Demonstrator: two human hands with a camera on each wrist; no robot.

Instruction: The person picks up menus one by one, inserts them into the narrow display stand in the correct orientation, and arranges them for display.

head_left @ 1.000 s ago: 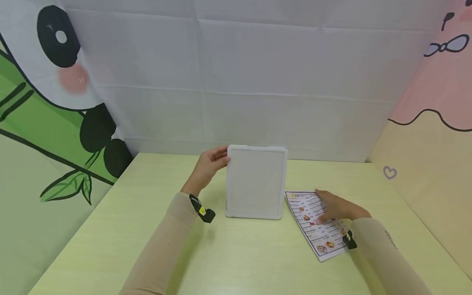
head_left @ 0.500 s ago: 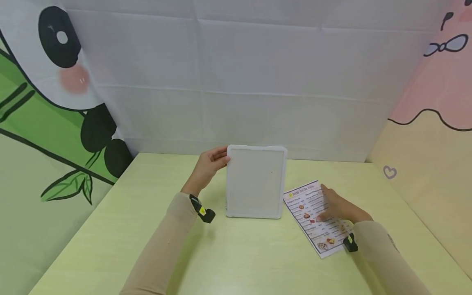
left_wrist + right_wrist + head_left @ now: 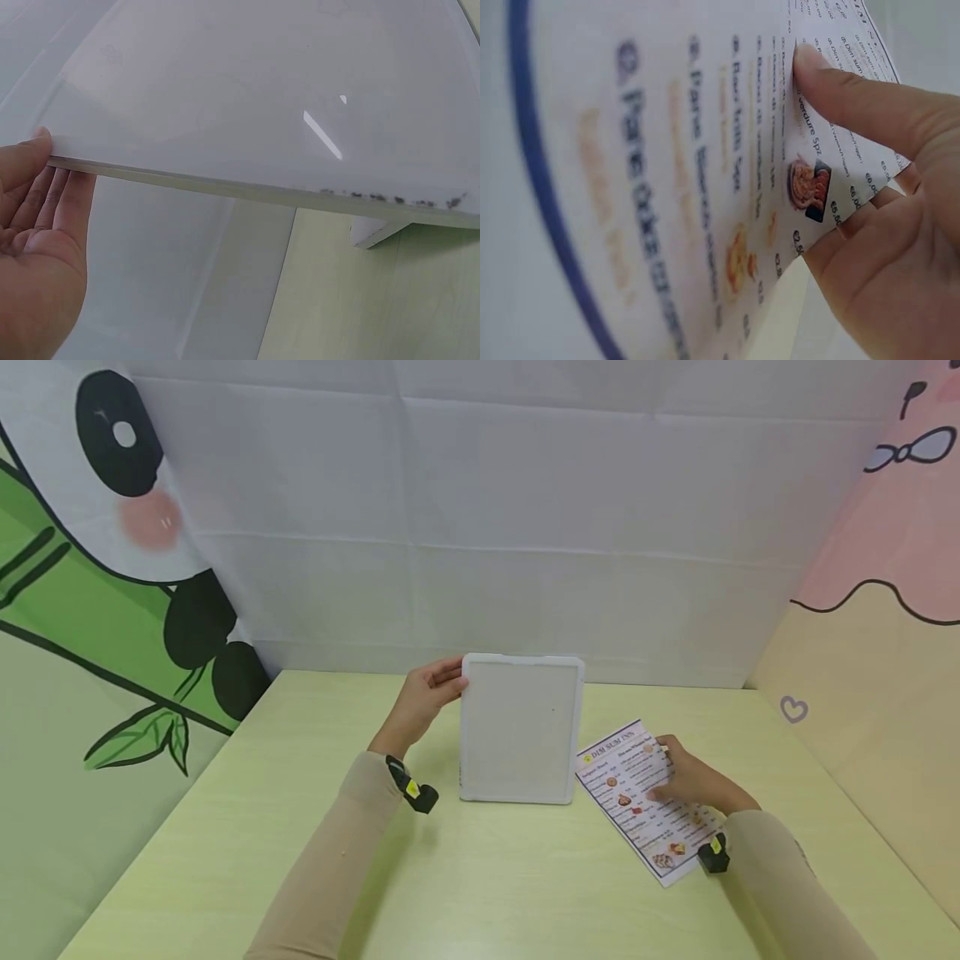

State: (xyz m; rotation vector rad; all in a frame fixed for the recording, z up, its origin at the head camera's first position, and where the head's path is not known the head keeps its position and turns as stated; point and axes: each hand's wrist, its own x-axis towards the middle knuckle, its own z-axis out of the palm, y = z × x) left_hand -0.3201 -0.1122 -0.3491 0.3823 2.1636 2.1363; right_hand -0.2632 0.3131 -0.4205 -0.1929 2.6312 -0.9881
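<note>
Your right hand grips the menu at its right edge—thumb on the printed face, fingers behind. Your left hand pinches the white board near its upper left corner; the board stands between your hands—the menu just beside it.

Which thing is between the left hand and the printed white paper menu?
In the head view, a white rectangular board stands between the left hand and the menu.

Soft light, bright glare

Muted, even light in the head view leaves soft shadows beside the sleeves on the surface. Glare streaks the white board up close; the menu blurs where nearest the right wrist camera.
</note>
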